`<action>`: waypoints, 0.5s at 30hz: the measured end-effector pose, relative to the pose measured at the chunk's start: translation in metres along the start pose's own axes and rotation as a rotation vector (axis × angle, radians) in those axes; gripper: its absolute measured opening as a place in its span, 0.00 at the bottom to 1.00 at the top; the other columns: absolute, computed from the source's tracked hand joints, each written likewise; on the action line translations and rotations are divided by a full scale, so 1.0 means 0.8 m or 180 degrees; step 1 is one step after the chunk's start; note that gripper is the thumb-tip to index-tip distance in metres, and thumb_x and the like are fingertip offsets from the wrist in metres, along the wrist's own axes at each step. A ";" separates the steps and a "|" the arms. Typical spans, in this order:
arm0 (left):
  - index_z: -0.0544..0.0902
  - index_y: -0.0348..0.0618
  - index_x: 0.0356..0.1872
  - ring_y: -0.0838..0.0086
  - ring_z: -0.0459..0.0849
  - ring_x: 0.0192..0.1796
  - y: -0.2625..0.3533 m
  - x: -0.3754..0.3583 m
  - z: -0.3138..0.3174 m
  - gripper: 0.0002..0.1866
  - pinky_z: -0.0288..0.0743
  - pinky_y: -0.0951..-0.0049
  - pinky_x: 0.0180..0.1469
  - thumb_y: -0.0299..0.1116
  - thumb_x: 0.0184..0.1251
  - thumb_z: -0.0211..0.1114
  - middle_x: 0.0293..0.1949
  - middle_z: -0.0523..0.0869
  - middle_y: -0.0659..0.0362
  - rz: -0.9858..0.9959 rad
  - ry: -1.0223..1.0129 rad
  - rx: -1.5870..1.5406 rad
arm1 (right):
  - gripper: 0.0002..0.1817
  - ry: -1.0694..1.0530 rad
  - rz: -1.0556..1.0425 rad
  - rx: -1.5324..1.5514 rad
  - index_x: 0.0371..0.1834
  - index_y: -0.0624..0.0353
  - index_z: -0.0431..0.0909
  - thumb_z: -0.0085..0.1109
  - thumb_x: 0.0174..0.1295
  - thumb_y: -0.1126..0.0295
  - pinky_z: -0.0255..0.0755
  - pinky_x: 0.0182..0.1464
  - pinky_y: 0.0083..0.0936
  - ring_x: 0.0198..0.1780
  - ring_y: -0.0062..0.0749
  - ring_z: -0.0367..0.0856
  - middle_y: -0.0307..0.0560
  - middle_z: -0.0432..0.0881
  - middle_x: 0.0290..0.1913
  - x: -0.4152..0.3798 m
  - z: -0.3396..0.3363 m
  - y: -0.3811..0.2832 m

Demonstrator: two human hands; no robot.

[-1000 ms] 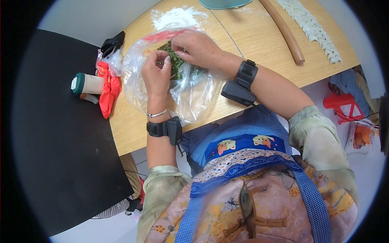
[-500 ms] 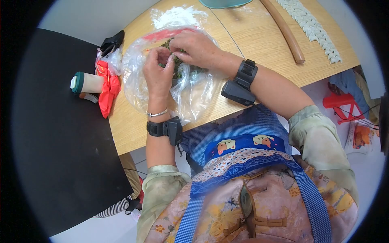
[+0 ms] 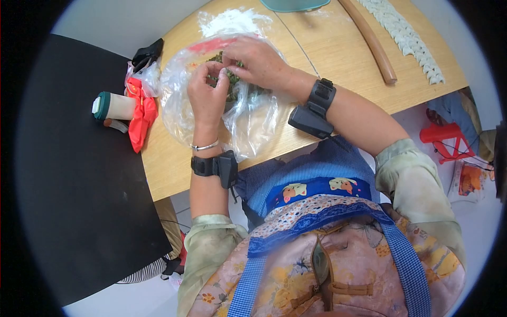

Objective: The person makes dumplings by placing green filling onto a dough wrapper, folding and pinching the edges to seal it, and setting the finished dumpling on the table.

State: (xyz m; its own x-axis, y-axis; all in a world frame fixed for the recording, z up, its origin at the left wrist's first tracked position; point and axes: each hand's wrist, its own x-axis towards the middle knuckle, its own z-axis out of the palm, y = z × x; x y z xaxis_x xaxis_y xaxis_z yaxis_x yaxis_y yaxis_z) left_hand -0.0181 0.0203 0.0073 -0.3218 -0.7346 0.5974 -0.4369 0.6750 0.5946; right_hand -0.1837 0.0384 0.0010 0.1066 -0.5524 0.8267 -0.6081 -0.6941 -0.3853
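Observation:
My left hand point(image 3: 207, 95), with a silver bangle at its wrist, is over a clear plastic bag point(image 3: 177, 105); its thumb and fingers are bent together. My right hand point(image 3: 259, 62) meets it from the right, fingers pinched near the left fingertips. Whatever lies between the fingertips is too small or hidden to make out. Beneath and between both hands, dark green leafy stuff point(image 3: 231, 95) shows in the bag, partly covered by them and by crumpled plastic.
White powder point(image 3: 235, 22) lies behind the bag. Towards the right are a wooden rolling pin point(image 3: 372, 42) and a row of pale wrappers point(image 3: 404, 39). A teal container point(image 3: 293, 4) is at the top edge. At left are a green-lidded jar point(image 3: 117, 107) and red packaging point(image 3: 141, 119).
My left thumb and fingers have shifted slightly, and the gap between them looks narrower. Both hands stay over the bag. The view has moved very little.

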 end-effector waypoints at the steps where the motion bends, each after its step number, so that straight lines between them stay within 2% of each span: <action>1: 0.83 0.37 0.36 0.73 0.82 0.31 -0.001 0.001 0.001 0.06 0.76 0.74 0.36 0.24 0.56 0.67 0.31 0.85 0.56 -0.0061 0.0009 -0.0121 | 0.04 0.0002 -0.0001 0.0000 0.29 0.56 0.77 0.62 0.49 0.72 0.72 0.44 0.38 0.38 0.45 0.78 0.45 0.80 0.31 0.000 -0.001 0.000; 3: 0.83 0.37 0.36 0.73 0.82 0.31 -0.002 0.001 0.001 0.06 0.76 0.74 0.36 0.24 0.57 0.67 0.30 0.85 0.57 -0.0069 0.0018 -0.0159 | 0.07 -0.0224 0.0094 -0.0005 0.33 0.59 0.79 0.65 0.51 0.73 0.71 0.45 0.37 0.41 0.44 0.77 0.45 0.80 0.34 -0.001 -0.003 -0.001; 11: 0.83 0.37 0.36 0.78 0.81 0.29 -0.002 0.001 -0.001 0.06 0.75 0.77 0.35 0.25 0.57 0.67 0.28 0.84 0.59 -0.0246 0.0061 -0.0351 | 0.07 -0.0288 0.0049 0.0006 0.33 0.58 0.79 0.64 0.52 0.72 0.71 0.47 0.38 0.41 0.45 0.77 0.45 0.80 0.34 0.001 0.002 -0.003; 13: 0.82 0.36 0.35 0.82 0.80 0.30 -0.006 0.001 -0.002 0.06 0.74 0.79 0.35 0.25 0.58 0.67 0.28 0.83 0.62 -0.0309 0.0052 -0.0466 | 0.07 -0.0339 0.0010 0.0002 0.34 0.58 0.79 0.64 0.53 0.71 0.71 0.47 0.38 0.41 0.45 0.77 0.45 0.80 0.34 0.004 0.003 -0.004; 14: 0.82 0.36 0.35 0.82 0.80 0.30 -0.011 0.000 -0.001 0.06 0.74 0.79 0.35 0.25 0.58 0.67 0.28 0.83 0.62 -0.0318 0.0063 -0.0471 | 0.07 -0.0213 -0.0204 -0.0067 0.34 0.57 0.78 0.64 0.53 0.71 0.71 0.46 0.38 0.41 0.45 0.77 0.46 0.80 0.34 0.007 0.004 -0.003; 15: 0.82 0.36 0.37 0.83 0.79 0.33 -0.017 0.001 0.000 0.05 0.73 0.80 0.38 0.24 0.60 0.65 0.31 0.84 0.63 -0.0512 -0.0013 -0.0942 | 0.07 -0.0086 -0.0416 -0.0133 0.34 0.57 0.78 0.63 0.53 0.71 0.71 0.45 0.38 0.41 0.46 0.77 0.46 0.79 0.33 0.008 0.005 -0.003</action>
State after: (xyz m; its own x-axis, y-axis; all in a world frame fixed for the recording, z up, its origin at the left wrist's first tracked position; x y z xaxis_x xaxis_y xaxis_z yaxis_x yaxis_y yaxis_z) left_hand -0.0121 0.0105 -0.0002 -0.2721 -0.8333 0.4813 -0.2199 0.5408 0.8119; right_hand -0.1785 0.0346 0.0060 0.2079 -0.4712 0.8572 -0.6199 -0.7414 -0.2572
